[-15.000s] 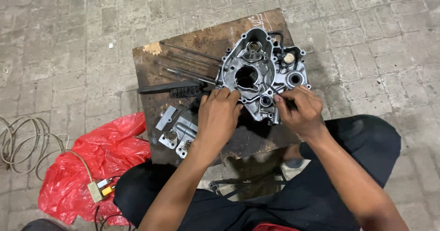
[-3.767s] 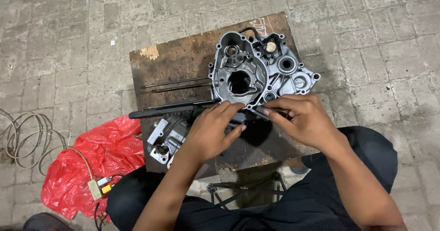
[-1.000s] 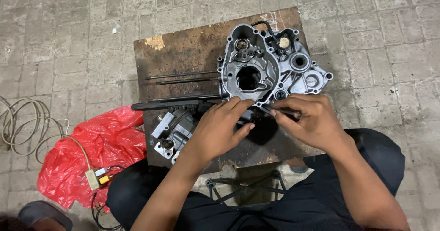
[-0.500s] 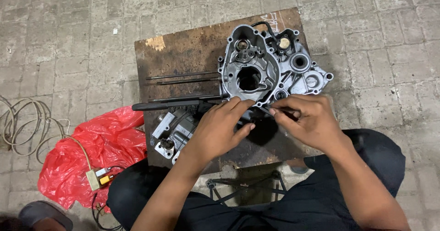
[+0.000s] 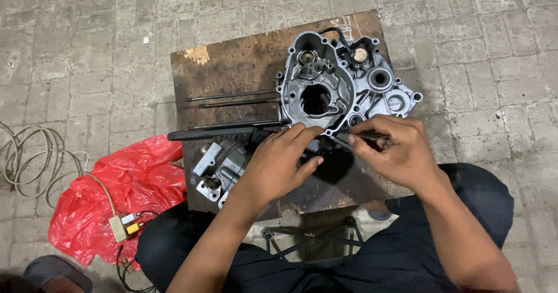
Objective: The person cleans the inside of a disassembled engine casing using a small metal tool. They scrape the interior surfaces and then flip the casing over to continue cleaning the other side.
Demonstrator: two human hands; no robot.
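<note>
A grey metal engine crankcase half lies on a dark wooden board. My left hand rests against the case's near edge, fingers curled over a small dark part that I cannot make out. My right hand is closed on a thin dark tool whose tip points left toward the same edge. A long black brush lies across the board, reaching under my left hand. A smaller grey metal engine part sits at the board's near left.
Two thin long rods lie on the board left of the case. On the paved floor to the left are a red plastic bag, a coiled pale cable and a small switch box. A metal stool frame shows between my knees.
Both hands have stayed at the case's near edge over the last second with only slight finger shifts. Earlier they were pressed higher on the case.
</note>
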